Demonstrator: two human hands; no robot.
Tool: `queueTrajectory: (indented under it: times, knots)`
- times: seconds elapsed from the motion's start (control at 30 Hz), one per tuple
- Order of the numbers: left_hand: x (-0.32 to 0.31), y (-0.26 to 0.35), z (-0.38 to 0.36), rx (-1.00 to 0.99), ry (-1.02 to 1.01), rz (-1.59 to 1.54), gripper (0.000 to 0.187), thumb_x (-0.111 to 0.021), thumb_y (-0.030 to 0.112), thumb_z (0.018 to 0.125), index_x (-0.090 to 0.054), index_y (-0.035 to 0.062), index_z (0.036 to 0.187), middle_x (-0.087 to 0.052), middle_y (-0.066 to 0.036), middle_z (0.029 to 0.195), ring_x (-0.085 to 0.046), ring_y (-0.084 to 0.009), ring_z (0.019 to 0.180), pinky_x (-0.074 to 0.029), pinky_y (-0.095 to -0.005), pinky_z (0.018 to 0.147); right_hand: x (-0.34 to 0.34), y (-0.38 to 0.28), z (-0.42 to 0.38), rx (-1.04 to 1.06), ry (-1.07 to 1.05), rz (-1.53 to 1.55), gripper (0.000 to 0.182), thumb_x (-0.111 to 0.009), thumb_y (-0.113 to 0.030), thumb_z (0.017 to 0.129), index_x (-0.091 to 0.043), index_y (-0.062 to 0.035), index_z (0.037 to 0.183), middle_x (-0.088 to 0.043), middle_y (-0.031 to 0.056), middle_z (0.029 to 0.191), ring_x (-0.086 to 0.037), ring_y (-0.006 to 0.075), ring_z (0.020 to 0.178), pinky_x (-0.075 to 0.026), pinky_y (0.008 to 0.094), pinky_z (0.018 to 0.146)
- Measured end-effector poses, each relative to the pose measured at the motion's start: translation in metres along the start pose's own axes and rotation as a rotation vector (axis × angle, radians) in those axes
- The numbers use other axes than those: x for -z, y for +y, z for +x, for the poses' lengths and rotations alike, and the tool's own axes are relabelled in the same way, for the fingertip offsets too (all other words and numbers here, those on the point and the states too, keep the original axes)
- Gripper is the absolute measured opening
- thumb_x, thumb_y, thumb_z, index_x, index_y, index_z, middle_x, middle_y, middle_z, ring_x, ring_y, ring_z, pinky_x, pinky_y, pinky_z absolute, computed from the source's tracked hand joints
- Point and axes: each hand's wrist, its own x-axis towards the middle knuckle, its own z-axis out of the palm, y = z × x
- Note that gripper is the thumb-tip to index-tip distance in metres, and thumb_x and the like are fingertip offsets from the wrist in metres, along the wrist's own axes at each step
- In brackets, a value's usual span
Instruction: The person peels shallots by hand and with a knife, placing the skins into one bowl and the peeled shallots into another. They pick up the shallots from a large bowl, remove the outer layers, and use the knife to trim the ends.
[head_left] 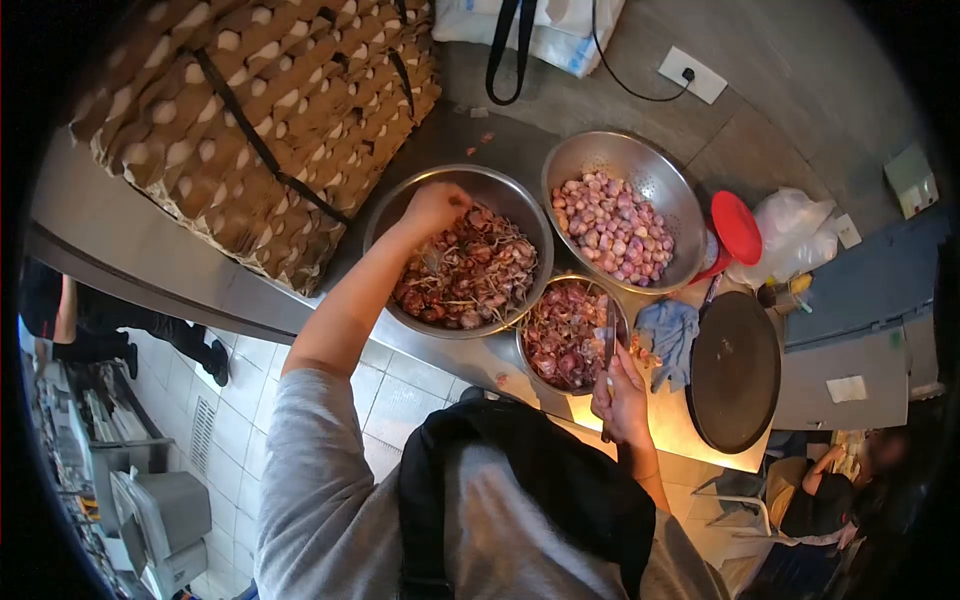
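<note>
My left hand (437,208) reaches into the upper left part of a large steel bowl (541,215) of unpeeled shallots with dry roots (480,265). Its fingers point down and are partly hidden, so what they hold cannot be made out. My right hand (622,395) is wrapped round the handle of a knife (610,335), whose blade points away from me over the right side of a smaller bowl of reddish skins (565,335). Behind, a steel colander (685,215) holds many pinkish trimmed shallots (615,230).
Stacked egg trays (250,120) tied with black straps stand at the left. Right of the bowls lie a blue cloth (668,335), a dark round tray (735,370), a red lid (737,228) and plastic bags (790,230). Other people are at the far left and lower right.
</note>
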Motion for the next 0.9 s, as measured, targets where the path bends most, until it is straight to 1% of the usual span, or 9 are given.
queueTrajectory:
  times: [0.1,0.2,0.3,0.4,0.5,0.6,0.7,0.8,0.9]
  knots:
    - [-0.002,-0.034,-0.006,0.028,-0.019,0.37,0.02,-0.063,0.008,0.065,-0.065,0.0081,0.085,-0.063,-0.011,0.085,-0.06,-0.0247,0.082,-0.047,-0.0358,0.073,-0.008,0.003,0.001,0.013,0.031,-0.03,0.041,-0.033,-0.015,0.093,-0.027,-0.015,0.134,-0.033,-0.0018,0.051,-0.025,0.0053,0.038,-0.022,0.0177,0.034]
    - [-0.021,-0.073,0.008,0.044,-0.169,0.134,0.026,-0.064,0.008,0.063,-0.064,0.0112,0.089,-0.061,-0.012,0.092,-0.058,-0.0265,0.086,-0.046,-0.0381,0.076,-0.02,0.006,0.0,0.099,0.018,-0.091,0.044,-0.032,-0.014,0.093,-0.023,-0.0188,0.136,-0.032,-0.0026,0.05,-0.024,0.0052,0.038,-0.021,0.0175,0.034]
    - [-0.019,-0.024,-0.015,-0.203,-0.069,0.645,0.033,-0.066,0.011,0.062,-0.063,0.0152,0.094,-0.058,-0.014,0.101,-0.057,-0.0282,0.091,-0.046,-0.0378,0.079,-0.018,0.015,0.001,0.105,-0.026,-0.122,0.045,-0.033,-0.012,0.092,-0.022,-0.0197,0.136,-0.03,-0.0027,0.048,-0.023,0.0054,0.037,-0.021,0.018,0.034]
    - [-0.036,-0.041,-0.011,-0.244,-0.094,0.721,0.032,-0.066,0.015,0.064,-0.063,0.0141,0.095,-0.056,-0.016,0.104,-0.056,-0.03,0.092,-0.046,-0.0378,0.081,-0.017,0.017,0.0,0.06,-0.065,-0.121,0.045,-0.034,-0.013,0.092,-0.024,-0.0193,0.135,-0.03,-0.0018,0.048,-0.023,0.0059,0.036,-0.022,0.0186,0.034]
    - [-0.024,-0.03,-0.009,0.007,-0.332,0.663,0.022,-0.058,0.016,0.073,-0.063,0.0103,0.094,-0.057,-0.016,0.103,-0.056,-0.03,0.093,-0.045,-0.0376,0.082,-0.023,0.015,0.002,0.017,-0.042,-0.056,0.043,-0.034,-0.014,0.092,-0.025,-0.0186,0.135,-0.031,-0.0006,0.048,-0.023,0.0066,0.036,-0.023,0.019,0.033]
    - [-0.009,-0.021,-0.003,0.247,-0.281,0.347,0.022,-0.049,0.018,0.082,-0.061,0.0076,0.097,-0.056,-0.017,0.102,-0.055,-0.0306,0.095,-0.045,-0.0385,0.082,-0.021,0.017,0.005,-0.035,-0.009,-0.016,0.042,-0.032,-0.017,0.093,-0.026,-0.0184,0.134,-0.031,0.0009,0.048,-0.024,0.0077,0.034,-0.023,0.019,0.033]
    - [-0.01,-0.042,0.003,0.097,0.007,0.392,0.025,-0.047,0.019,0.084,-0.058,0.0074,0.103,-0.056,-0.017,0.104,-0.054,-0.0312,0.097,-0.044,-0.0396,0.081,-0.028,0.016,0.004,0.064,0.012,-0.082,0.043,-0.031,-0.017,0.093,-0.024,-0.019,0.135,-0.031,0.0009,0.047,-0.024,0.0077,0.034,-0.023,0.0191,0.033]
    - [-0.027,-0.054,0.001,0.0,-0.011,0.538,0.028,-0.048,0.016,0.082,-0.054,0.0072,0.108,-0.055,-0.017,0.106,-0.054,-0.0313,0.098,-0.044,-0.0403,0.081,-0.024,0.017,0.003,0.108,-0.075,-0.158,0.045,-0.032,-0.015,0.093,-0.022,-0.0187,0.136,-0.033,0.0008,0.048,-0.025,0.0075,0.035,-0.026,0.0192,0.033]
    - [-0.03,-0.046,-0.005,0.023,-0.075,0.612,0.033,-0.049,0.008,0.08,-0.049,0.0074,0.113,-0.055,-0.017,0.105,-0.053,-0.0312,0.099,-0.045,-0.0394,0.081,-0.012,0.021,0.007,0.081,-0.126,-0.123,0.045,-0.032,-0.014,0.092,-0.021,-0.0183,0.136,-0.032,0.0005,0.049,-0.026,0.0076,0.036,-0.026,0.0191,0.034]
